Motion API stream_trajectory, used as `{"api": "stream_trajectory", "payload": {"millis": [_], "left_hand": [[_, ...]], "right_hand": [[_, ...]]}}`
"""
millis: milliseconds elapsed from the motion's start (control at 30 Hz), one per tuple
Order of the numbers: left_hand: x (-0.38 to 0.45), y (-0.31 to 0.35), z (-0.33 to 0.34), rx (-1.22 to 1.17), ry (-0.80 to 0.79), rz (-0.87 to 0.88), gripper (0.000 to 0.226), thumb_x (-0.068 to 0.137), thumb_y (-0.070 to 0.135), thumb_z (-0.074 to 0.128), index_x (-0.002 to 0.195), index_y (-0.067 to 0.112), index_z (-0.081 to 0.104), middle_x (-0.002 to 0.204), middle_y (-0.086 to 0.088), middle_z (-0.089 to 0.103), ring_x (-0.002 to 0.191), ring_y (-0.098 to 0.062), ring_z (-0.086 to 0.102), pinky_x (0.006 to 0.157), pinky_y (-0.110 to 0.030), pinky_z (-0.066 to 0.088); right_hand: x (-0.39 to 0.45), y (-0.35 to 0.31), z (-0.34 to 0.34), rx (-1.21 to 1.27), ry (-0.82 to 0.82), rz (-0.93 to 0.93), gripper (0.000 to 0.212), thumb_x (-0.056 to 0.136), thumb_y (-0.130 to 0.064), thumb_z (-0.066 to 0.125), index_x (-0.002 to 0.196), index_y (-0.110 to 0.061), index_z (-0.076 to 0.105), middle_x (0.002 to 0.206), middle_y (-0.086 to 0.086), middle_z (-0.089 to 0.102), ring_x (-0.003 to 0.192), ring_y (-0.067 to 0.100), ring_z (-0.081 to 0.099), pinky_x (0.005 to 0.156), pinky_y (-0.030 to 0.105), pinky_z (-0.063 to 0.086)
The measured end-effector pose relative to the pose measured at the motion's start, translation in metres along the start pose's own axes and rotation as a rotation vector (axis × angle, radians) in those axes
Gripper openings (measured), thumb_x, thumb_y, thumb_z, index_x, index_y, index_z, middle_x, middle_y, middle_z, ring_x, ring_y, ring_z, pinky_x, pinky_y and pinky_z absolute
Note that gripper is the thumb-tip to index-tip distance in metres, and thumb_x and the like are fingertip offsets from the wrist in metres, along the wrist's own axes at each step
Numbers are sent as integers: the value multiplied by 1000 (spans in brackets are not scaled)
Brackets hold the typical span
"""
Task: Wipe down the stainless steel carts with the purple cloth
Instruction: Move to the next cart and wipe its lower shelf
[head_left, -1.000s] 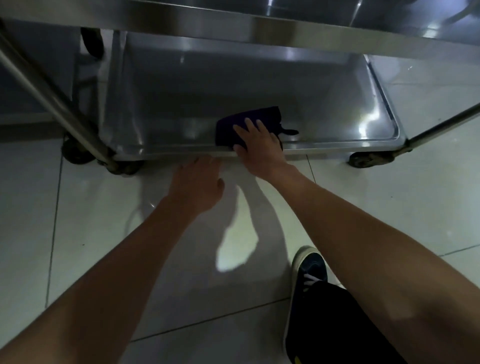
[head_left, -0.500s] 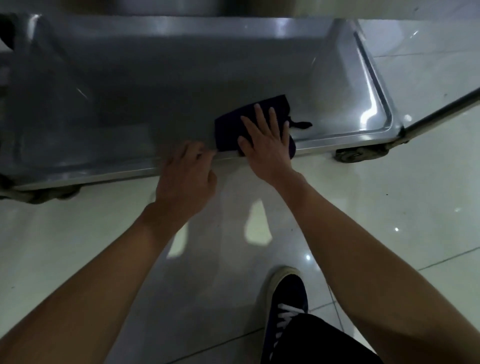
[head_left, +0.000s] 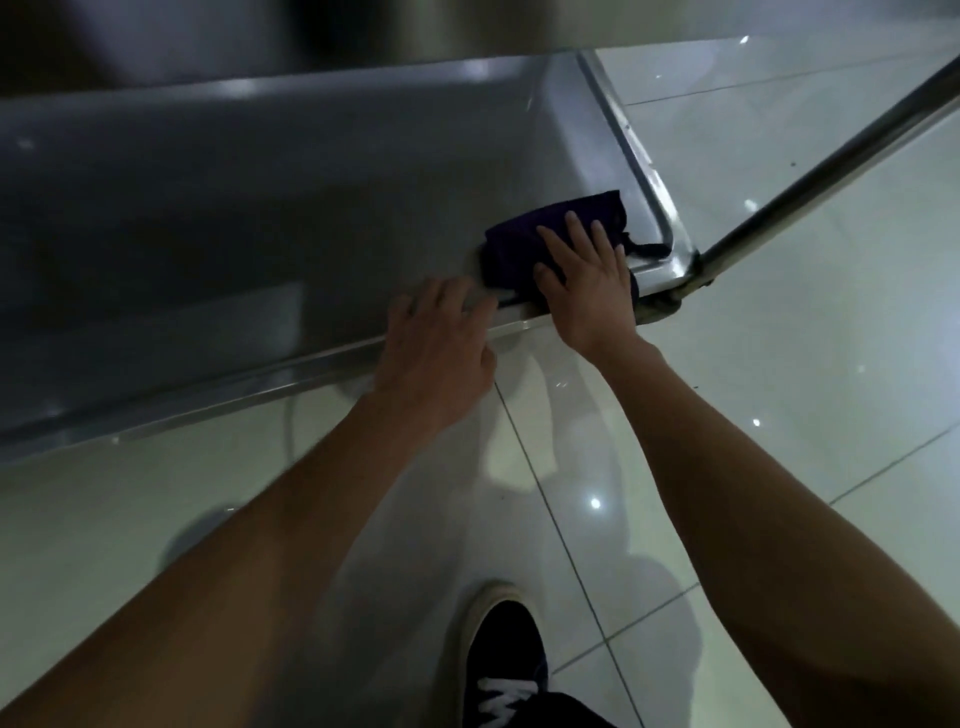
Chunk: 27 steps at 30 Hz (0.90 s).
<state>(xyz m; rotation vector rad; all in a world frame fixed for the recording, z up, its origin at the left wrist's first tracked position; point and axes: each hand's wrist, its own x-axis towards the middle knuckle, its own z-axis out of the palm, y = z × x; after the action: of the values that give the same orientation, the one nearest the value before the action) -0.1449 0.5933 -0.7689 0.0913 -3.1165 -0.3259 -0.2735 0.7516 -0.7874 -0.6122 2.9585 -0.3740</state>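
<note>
The bottom shelf of a stainless steel cart (head_left: 291, 218) fills the upper left of the head view. A folded purple cloth (head_left: 524, 239) lies on the shelf at its front right corner. My right hand (head_left: 587, 280) presses flat on the cloth with straight, spread fingers. My left hand (head_left: 436, 348) rests on the shelf's front rim just left of the cloth, fingers over the edge and touching the rim.
A steel cart leg (head_left: 831, 171) runs diagonally from the shelf's right corner to the upper right. The cart's upper shelf (head_left: 363, 31) overhangs at the top. Glossy pale floor tiles (head_left: 779, 415) spread below and to the right. My dark shoe (head_left: 504, 649) stands at the bottom.
My right hand has slid the purple cloth rightward along the front edge into the shelf's right corner. My left hand stays on the front rim, following along to the right.
</note>
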Motion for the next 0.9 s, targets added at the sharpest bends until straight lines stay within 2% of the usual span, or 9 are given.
{"api": "stream_trajectory", "payload": {"millis": [233,367,467,600,700,767,900], "left_hand": [[31,27,8,47,-38,-17,38,92,35,50,128,24,57,130,-4,49,122,-26,45,95,-44,40],[27,25,9,51,-12,-3,37,92,34,51,126,23,57,127,-3,50,119,-26,46,92,-44,42],[23,19,8,-9,-15,39,42,91,32,51,131,22,56,130,-3,53,119,-25,48,94,-44,42],[2,-10,-1,-46,82,4,43,88,30,56,130,20,62,130,-4,58,120,-27,53,97,-44,41],[-21,-52,-11,-42,174,-93,37,85,28,60,120,19,68,121,-4,62,115,-29,56,90,-46,46],[-38,-82,-18,-20,184,-150,35,84,28,58,116,19,69,117,-5,63,111,-31,57,86,-47,47],[-74,-132,-28,44,160,-321,27,86,29,59,110,21,69,116,-5,62,108,-34,56,89,-47,45]], "right_hand": [[28,64,-19,-10,10,164,52,104,-44,33,155,-34,29,167,2,14,154,30,4,123,51,0],[31,64,-16,-23,22,170,52,104,-45,29,155,-36,28,167,2,14,154,29,4,123,52,0],[32,57,-15,-22,0,153,51,105,-43,21,156,-35,25,167,3,11,154,31,1,123,54,-1],[38,25,-10,-16,-66,116,52,105,-41,23,157,-35,20,168,3,5,154,30,-5,123,54,-3],[42,-14,-1,-24,-116,53,54,105,-41,24,158,-36,14,168,4,-1,153,31,-9,122,56,-5],[42,-45,8,-32,-146,3,55,105,-42,24,158,-37,11,168,3,-5,153,31,-11,121,57,-6],[39,-113,31,-34,-166,-89,55,104,-44,26,157,-40,12,168,2,-5,153,31,-12,120,57,-7]]}}
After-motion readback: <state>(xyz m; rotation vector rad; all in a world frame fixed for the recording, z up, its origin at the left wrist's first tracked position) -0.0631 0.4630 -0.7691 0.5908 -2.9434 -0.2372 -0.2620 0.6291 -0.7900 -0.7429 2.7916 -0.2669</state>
